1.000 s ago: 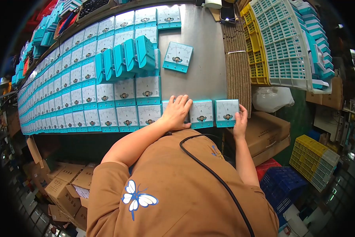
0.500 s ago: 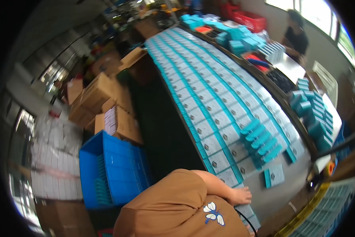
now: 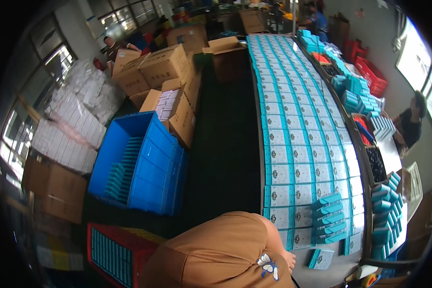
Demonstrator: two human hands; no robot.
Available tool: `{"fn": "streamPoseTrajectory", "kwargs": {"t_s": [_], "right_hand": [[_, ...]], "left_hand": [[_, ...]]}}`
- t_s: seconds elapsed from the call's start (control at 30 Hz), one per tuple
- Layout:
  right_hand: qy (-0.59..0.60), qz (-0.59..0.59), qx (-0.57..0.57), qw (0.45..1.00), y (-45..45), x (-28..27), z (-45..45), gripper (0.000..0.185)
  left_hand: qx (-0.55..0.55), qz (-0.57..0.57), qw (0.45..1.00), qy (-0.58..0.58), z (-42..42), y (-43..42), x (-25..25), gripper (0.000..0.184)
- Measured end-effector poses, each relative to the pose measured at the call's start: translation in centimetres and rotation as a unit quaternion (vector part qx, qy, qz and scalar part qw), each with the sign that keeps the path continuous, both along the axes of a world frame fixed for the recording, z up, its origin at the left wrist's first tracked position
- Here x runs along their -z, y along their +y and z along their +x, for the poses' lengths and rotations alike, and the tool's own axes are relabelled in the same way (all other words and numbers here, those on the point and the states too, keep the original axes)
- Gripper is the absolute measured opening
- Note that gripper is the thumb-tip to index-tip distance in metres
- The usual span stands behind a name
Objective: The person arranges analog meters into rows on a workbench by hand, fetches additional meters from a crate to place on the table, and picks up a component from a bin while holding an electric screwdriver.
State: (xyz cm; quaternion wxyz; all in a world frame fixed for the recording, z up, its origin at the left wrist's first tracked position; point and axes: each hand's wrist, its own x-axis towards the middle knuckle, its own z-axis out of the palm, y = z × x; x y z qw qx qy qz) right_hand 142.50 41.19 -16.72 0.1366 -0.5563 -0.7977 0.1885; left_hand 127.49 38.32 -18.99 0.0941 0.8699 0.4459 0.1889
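Observation:
My left hand shows only in part, past the brown shirt at the table's near end. Its fingers look curled inward, and whatever they hold is hidden behind the shirt. My right hand is out of view. Just ahead, rows of flat white-and-teal boxes cover the table. A group of teal boxes standing on edge rests on top of the near rows. One loose box lies on the bare metal near my hand.
To the left stand a blue crate and a red crate, both holding teal boxes. Cartons are stacked behind. On the right, a side bench carries teal boxes and black parts; a person is beside it.
My view has swung left, bringing the red crate into sight. My left hand has drawn back toward my body from a box it was touching. Fingers at the bottom edge are no longer visible.

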Motion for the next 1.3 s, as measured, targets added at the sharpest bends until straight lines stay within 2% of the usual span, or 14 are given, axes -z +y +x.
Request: {"fn": "streamPoseTrajectory", "kwargs": {"t_s": [0.43,0.47,0.53,0.57,0.6,0.67,0.7,0.77,0.83,0.9,0.97,1.1,1.2,1.3], "right_hand": [[0.0,-0.052,0.029,0.998,1.1,2.6,4.6,0.079],[0.007,-0.063,0.061,0.996,0.7,3.2,7.2,0.08],[0.037,-0.086,0.132,0.987,-1.0,5.7,13.6,0.081],[0.068,-0.096,0.162,0.98,-1.8,8.3,17.5,0.082],[0.093,-0.099,0.188,0.973,-3.0,10.7,21.1,0.083],[0.115,-0.152,0.234,0.953,-4.5,8.0,21.8,0.087],[0.121,-0.212,0.259,0.935,-4.4,1.7,18.1,0.09],[0.135,-0.168,0.249,0.944,-4.9,3.1,20.0,0.088],[0.057,-0.054,0.239,0.968,-3.9,-1.7,17.0,0.083],[0.073,0.033,0.171,0.982,-1.0,-5.1,14.4,0.08],[0.069,0.008,0.058,0.996,3.2,-8.1,10.4,0.081],[0.0,0.08,-0.049,0.996,10.7,-8.2,0.8,0.103],[-0.11,0.055,-0.018,0.992,13.7,-5.9,-3.6,0.11],[-0.124,-0.067,-0.035,0.989,15.1,-6.3,-4.2,0.112]], "left_hand": [[-0.075,-0.125,0.987,0.06,-0.2,0.2,1.1,0.024],[-0.066,-0.13,0.988,0.054,-1.0,-0.7,-1.0,0.028],[-0.034,-0.168,0.985,-0.025,-1.8,-1.8,-2.8,0.06],[-0.038,-0.083,0.994,-0.067,-2.4,-2.6,-3.9,0.056],[-0.063,-0.125,0.99,-0.026,-2.4,-2.9,-4.4,0.07],[-0.065,-0.239,0.969,0.009,-3.0,-2.1,-7.6,0.079],[-0.082,-0.204,0.975,0.014,-3.1,-2.2,-7.2,0.079],[-0.111,-0.154,0.979,-0.078,-3.6,-1.7,-7.8,0.072],[-0.135,-0.077,0.965,-0.212,-5.6,0.0,-12.6,0.051],[-0.184,0.024,0.956,-0.226,-7.8,2.8,-15.2,0.046],[-0.233,0.006,0.96,-0.158,-9.9,6.0,-16.8,0.054],[-0.205,-0.038,0.975,0.076,-11.7,11.4,-17.5,0.104],[-0.197,-0.107,0.96,0.167,-11.8,13.5,-17.7,0.111],[-0.189,-0.148,0.944,0.227,-12.0,14.7,-17.4,0.115]]}}
